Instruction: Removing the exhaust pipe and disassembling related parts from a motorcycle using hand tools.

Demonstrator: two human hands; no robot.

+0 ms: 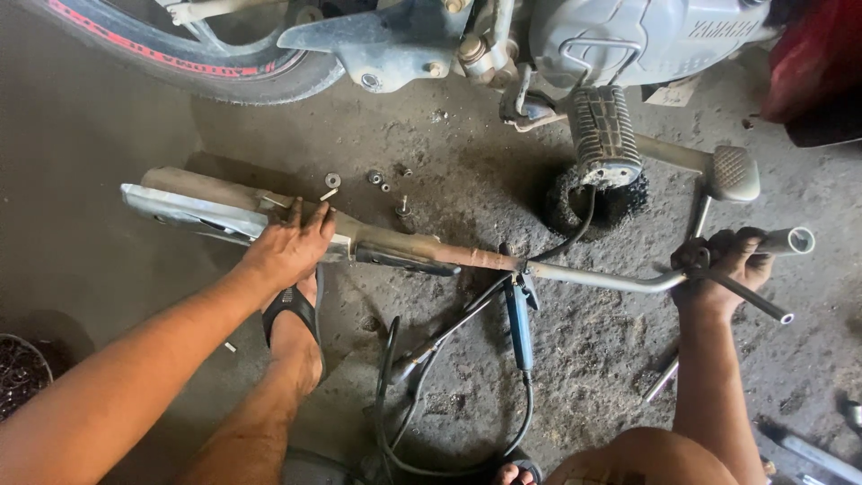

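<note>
Lying across the middle of the frame on the oil-stained concrete floor [108,180] is a long grey metal motorcycle exhaust pipe [395,247], its wide silencer end at centre left and its thin bent tube running to the right. The left hand [289,244] presses flat on the silencer, fingers spread and lying over its top. Just below that hand, a foot in a black flip-flop sandal [292,314] rests on the floor against the pipe. At centre right, the right hand [725,269] is wrapped tight around the pipe's open tube end, and a thin metal rod [750,298] sticks out from under the same fist. A blue-handled tool with black cables [519,325] lies beneath the pipe's middle. Small loose nuts and washers [375,179] sit on the floor just above the silencer. Along the top of the frame stand a black tyre with a red stripe [189,56], a grey engine casing [628,36] and a ribbed rubber footpeg [603,135].
</note>
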